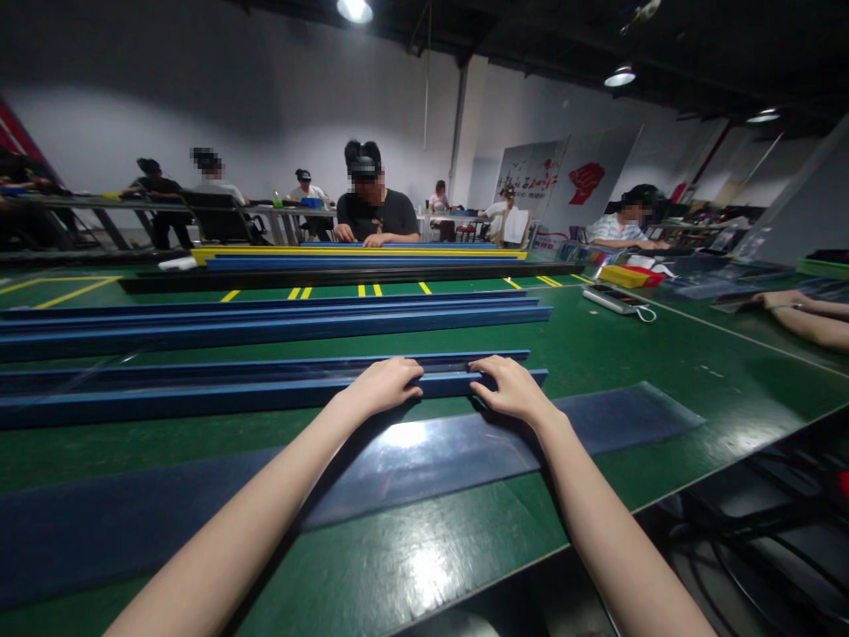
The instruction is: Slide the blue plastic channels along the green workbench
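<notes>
Big lamps (pixel 355 9) are shining over a long room, and a pale wall (pixel 265 106) is standing at the back. I am seeing a green table (pixel 663 354) that is stretching across in front, with yellow lines running over its far part. A long blue channel (pixel 265 398) is lying sideways on it, right under the person's two hands. The left hand (pixel 391 380) is bending over the channel's near side, and its thumb is sitting lower than its fingers, with a small space showing between them. The right hand (pixel 504 385) is doing the same close to the channel's right end, and its thumb and fingers are making a curved shape with a small space too. I am not able to tell if either hand is squeezing. A bare bit of blue is showing between the hands, and most of the channel is reaching away past the left hand. A long, shiny clear sheet (pixel 411 451) is lying nearer to the person, below both arms. More blue channels (pixel 332 320) are resting behind, and a yellow strip (pixel 371 254) is lying farther back. Across the table, a co-worker in a dark shirt (pixel 391 217) is sitting, and another person's arm (pixel 815 323) is resting at the right.
</notes>
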`<move>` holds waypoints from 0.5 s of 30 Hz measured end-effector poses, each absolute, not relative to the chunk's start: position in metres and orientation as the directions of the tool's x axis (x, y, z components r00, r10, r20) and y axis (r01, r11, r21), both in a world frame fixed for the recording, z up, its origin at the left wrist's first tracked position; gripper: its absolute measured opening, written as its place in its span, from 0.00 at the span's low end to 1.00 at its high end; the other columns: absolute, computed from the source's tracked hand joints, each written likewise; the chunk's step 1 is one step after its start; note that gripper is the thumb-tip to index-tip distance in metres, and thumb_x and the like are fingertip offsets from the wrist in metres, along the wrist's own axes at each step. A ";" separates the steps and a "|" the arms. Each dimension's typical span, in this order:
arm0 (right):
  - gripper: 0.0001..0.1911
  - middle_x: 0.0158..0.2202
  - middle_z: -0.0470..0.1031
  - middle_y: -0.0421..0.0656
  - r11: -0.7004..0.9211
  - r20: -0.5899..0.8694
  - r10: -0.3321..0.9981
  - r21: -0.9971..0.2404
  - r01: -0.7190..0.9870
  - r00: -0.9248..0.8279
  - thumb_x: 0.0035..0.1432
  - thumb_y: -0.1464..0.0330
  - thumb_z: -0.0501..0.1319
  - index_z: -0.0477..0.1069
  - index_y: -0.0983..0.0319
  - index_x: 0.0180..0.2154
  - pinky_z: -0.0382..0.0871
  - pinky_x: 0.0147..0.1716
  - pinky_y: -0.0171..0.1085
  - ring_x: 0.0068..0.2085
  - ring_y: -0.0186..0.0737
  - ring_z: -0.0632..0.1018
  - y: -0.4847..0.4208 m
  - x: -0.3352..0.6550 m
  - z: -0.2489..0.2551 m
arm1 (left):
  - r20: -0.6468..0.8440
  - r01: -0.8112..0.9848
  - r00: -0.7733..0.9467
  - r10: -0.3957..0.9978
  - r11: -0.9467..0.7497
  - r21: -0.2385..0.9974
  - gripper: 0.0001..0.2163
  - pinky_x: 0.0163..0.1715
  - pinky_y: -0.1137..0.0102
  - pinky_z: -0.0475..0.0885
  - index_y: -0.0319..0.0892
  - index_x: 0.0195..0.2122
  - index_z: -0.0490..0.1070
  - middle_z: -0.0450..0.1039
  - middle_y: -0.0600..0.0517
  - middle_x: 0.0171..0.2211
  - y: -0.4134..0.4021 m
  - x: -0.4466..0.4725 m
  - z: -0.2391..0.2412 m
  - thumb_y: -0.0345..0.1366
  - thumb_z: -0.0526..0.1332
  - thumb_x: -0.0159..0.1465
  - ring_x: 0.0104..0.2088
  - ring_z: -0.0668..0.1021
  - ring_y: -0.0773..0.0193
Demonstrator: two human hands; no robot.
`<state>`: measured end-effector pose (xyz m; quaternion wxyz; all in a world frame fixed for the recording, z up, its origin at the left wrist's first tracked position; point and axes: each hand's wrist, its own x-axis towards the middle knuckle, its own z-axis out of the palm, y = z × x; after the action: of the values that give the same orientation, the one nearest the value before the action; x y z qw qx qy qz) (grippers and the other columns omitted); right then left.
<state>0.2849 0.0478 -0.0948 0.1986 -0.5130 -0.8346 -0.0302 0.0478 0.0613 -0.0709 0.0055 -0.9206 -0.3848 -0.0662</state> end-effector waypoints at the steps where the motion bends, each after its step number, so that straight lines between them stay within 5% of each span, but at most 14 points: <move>1: 0.15 0.43 0.73 0.45 0.470 0.363 0.845 -0.153 0.870 -0.392 0.52 0.65 0.56 0.70 0.62 0.41 0.61 0.45 0.38 0.45 0.41 0.71 0.048 0.285 -0.095 | 0.122 0.712 0.692 0.711 -0.701 0.046 0.07 0.35 0.72 0.66 0.41 0.34 0.68 0.72 0.50 0.37 0.061 0.048 -0.070 0.37 0.55 0.60 0.38 0.73 0.61; 15: 0.16 0.44 0.73 0.45 0.439 0.352 0.860 -0.143 0.887 -0.369 0.52 0.64 0.56 0.71 0.62 0.43 0.63 0.46 0.37 0.46 0.41 0.72 0.045 0.285 -0.094 | 0.120 0.691 0.694 0.710 -0.703 0.169 0.10 0.39 0.71 0.65 0.40 0.38 0.71 0.73 0.48 0.39 0.066 0.046 -0.076 0.37 0.55 0.60 0.39 0.74 0.61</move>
<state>0.2845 0.0455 -0.0939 0.1904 -0.5285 -0.8266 -0.0351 0.0463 0.0665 -0.0756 -0.0554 -0.9185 -0.3813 -0.0885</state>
